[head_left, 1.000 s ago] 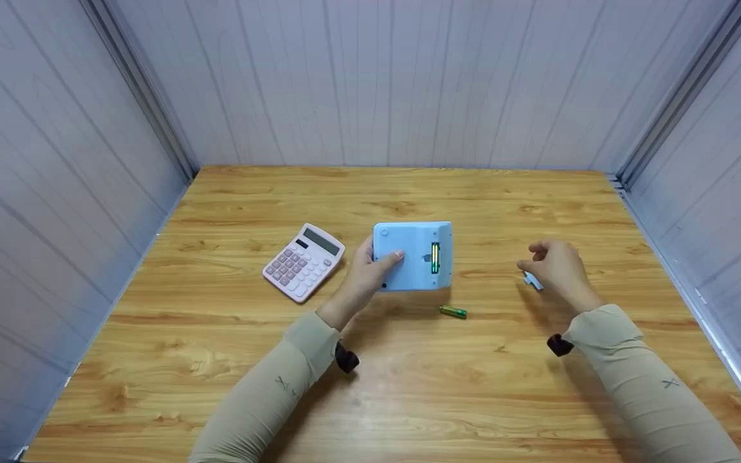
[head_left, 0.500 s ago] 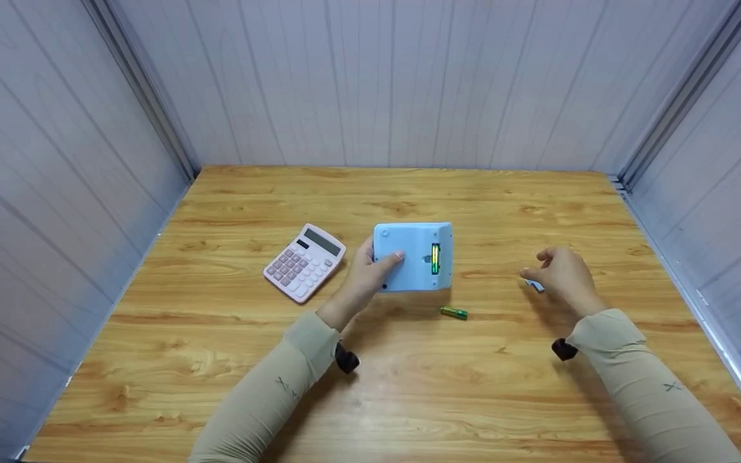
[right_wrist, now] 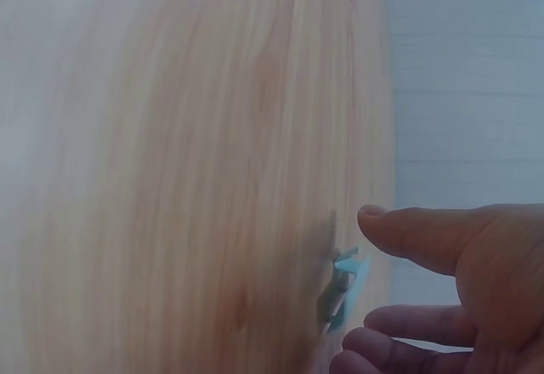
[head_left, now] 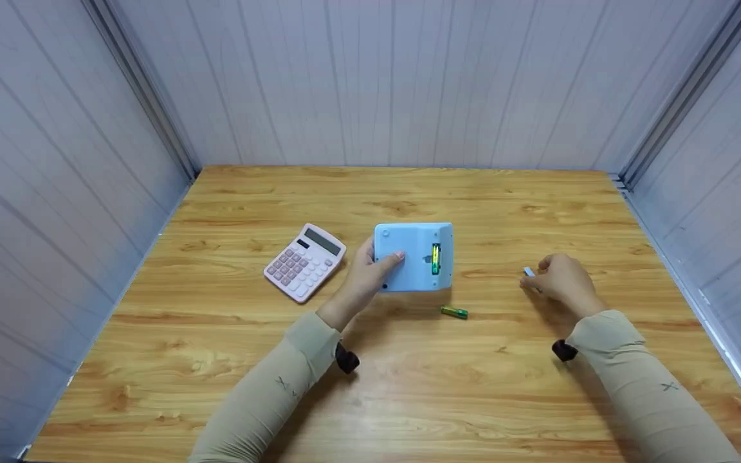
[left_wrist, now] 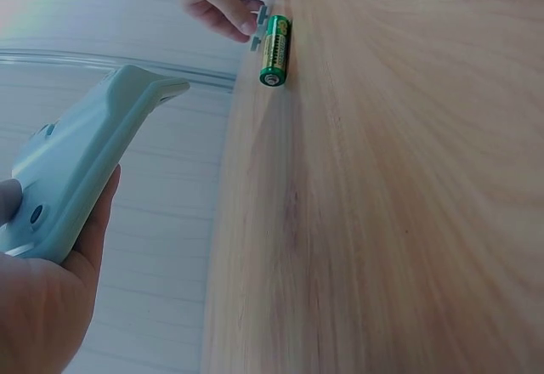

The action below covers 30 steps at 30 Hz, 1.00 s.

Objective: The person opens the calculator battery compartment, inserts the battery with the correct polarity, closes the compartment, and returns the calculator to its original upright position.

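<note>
My left hand [head_left: 364, 273] grips a light blue calculator [head_left: 409, 257] by its left edge, thumb across its back, which faces up. One green and gold battery [head_left: 435, 258] shows in its uncovered slot. Another battery [head_left: 454, 312] lies on the table in front of it. To the right, my right hand [head_left: 563, 283] is low over the table at a small light blue battery cover [right_wrist: 350, 287]. In the right wrist view, a gap separates its thumb from its bent fingers, with the cover near the fingertips against the tabletop.
A pink calculator [head_left: 305, 262] lies face up to the left of my left hand. The wood-grain table [head_left: 409, 386] is enclosed by pale panel walls [head_left: 370, 83] at the back and sides.
My right hand has shifted slightly right and toward me. The battery cover has turned beneath its fingers, its far end now showing beyond the thumb. The left hand and blue calculator stay put.
</note>
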Available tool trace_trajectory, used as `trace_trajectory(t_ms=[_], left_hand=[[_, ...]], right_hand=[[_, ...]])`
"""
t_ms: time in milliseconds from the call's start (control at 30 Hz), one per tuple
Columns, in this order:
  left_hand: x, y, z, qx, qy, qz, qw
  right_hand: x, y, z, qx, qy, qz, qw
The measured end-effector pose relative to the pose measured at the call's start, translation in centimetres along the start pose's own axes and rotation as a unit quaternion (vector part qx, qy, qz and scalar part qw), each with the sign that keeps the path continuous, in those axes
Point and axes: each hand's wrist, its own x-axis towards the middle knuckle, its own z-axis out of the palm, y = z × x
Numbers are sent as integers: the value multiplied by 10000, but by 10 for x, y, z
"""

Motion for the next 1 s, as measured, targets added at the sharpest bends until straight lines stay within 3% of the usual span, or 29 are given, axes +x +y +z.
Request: trace_trajectory(t_ms=[467, 1000], left_hand=[[-1, 0, -1, 10, -58, -71, 10000], [1, -2, 0, -33, -69, 131, 9999]], right_hand=[[4, 3, 4, 168, -14, 100, 9998], [9, 2, 5, 316, 16, 4, 9995]])
